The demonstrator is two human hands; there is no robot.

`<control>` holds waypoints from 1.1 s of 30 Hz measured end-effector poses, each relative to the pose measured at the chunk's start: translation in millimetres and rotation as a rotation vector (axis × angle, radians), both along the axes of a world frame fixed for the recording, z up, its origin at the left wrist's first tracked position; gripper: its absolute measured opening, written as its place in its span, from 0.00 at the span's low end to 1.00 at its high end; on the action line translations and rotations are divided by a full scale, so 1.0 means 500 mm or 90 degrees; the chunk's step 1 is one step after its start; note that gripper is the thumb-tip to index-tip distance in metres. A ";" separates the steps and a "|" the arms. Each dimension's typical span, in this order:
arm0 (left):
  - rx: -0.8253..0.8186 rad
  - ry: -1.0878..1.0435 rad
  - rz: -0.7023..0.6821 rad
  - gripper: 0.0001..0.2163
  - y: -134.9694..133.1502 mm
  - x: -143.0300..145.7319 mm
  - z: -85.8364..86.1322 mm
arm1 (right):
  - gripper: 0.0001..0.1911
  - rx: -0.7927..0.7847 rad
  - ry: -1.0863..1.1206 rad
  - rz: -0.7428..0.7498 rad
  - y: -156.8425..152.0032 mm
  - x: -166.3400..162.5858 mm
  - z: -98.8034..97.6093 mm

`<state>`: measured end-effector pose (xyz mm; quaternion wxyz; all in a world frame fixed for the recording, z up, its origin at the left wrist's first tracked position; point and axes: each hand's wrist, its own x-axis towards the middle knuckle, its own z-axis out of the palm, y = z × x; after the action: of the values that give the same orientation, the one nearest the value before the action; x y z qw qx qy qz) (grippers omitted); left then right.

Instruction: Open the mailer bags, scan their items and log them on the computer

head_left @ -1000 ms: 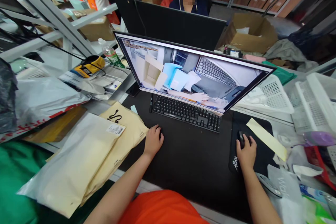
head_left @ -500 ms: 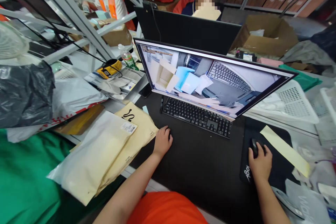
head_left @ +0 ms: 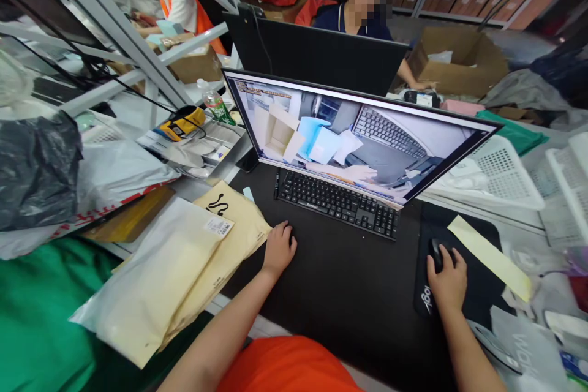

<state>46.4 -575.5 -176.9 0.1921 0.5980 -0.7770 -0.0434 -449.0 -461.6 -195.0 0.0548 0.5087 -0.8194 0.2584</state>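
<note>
My right hand (head_left: 446,280) rests over a black computer mouse (head_left: 436,255) on the dark mouse pad (head_left: 482,245). My left hand (head_left: 278,247) lies on the black desk mat (head_left: 340,282) with its fingers curled. Something small and dark shows at its fingers, too hidden to name. Beside that hand lie cream packages (head_left: 245,220), one in a clear bag (head_left: 156,275) with a white label. A black keyboard (head_left: 340,201) sits under the tilted monitor (head_left: 349,141), whose screen shows an overhead picture of a desk with a box and a keyboard.
A pale yellow strip (head_left: 489,257) crosses the mouse pad. White baskets (head_left: 500,171) stand at right. A green bottle (head_left: 215,104) and a yellow-black device (head_left: 184,122) are at left. Two people are beyond the monitors, one with a hand (head_left: 420,84) near an open carton (head_left: 459,61).
The view has shifted slightly. The person behind the monitor no longer has the cream item before them, and their arm now extends toward the carton. My hands keep their places.
</note>
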 end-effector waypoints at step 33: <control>-0.003 -0.015 -0.002 0.10 -0.003 0.000 -0.004 | 0.34 0.003 -0.008 -0.022 -0.004 0.004 0.005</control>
<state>46.5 -576.9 -178.9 0.1843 0.5964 -0.7805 -0.0347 -447.0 -463.4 -192.8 0.0529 0.4928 -0.8290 0.2591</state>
